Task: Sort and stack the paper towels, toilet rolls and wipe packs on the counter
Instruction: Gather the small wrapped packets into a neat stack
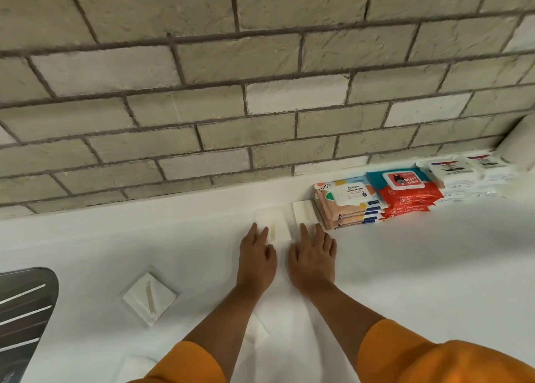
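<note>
Rough pale beige brick wall [260, 64] with grey mortar lines is rising behind, taking soft, even light. Smooth white counter [434, 252] is running along its foot. Ribbed stainless steel drainboard [26, 304] is glinting at lower left.

The bench [434, 266] is white. The wall [202, 64] has beige and cream bricks with dark grey joints. The sleeves [434, 359] are orange. The peach pack [347, 200] has colourful blotches; the red pack [411, 197] has a teal top; the far packs [451, 174] are white.

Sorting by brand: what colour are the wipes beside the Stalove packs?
Red wipes, teal top; head view.
</note>
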`<state>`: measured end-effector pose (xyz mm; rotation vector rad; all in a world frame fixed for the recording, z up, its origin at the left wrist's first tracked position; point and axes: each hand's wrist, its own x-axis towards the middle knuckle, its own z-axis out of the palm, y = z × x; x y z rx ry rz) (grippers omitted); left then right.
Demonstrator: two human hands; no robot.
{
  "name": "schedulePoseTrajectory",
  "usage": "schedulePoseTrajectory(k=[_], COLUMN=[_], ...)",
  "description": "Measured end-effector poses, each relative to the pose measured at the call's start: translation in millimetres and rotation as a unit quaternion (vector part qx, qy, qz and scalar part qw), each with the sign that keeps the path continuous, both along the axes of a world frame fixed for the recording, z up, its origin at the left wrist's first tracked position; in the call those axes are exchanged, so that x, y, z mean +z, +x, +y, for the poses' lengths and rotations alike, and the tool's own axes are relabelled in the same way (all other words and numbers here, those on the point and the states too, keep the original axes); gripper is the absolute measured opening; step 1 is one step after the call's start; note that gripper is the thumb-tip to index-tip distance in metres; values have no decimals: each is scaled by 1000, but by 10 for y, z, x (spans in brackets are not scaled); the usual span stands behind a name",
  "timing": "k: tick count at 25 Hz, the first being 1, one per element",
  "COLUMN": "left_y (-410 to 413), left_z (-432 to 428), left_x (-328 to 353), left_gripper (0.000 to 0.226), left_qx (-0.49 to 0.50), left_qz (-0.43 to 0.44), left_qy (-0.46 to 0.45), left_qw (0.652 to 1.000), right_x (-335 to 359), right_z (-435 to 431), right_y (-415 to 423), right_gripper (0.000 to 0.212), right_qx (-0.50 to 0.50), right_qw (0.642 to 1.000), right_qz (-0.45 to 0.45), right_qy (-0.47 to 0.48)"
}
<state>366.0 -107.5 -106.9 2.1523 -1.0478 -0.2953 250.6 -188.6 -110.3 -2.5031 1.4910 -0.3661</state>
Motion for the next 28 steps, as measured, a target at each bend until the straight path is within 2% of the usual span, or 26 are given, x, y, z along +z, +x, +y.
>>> schedulePoseTrajectory(k=[4,9,15,20,28], left_y=[-15,-2,1,10,-13], left_z=[10,29,10,-50,-18], left_x=[9,11,-35,-110,-71], left_gripper=[50,31,25,29,26], left_qx=[7,10,-15,-48,-34], left_qz=[8,12,-38,-137,-100], left_qy=[-38,-110,-88,-62,-78], left_qw=[999,994,995,987,991], right_x=[-32,-63,-67,-60,-53], right_z=[-26,-36,-24,-27,-4], right_y=[2,11,23,17,1], right_gripper=[56,61,63,63,54], right_qx=[12,-3,-9,-4,-6], right_qw=[1000,1000,1000,1000,1000], right_qz=[13,12,16,4,-18], right_qy=[-1,2,-1,5,-13])
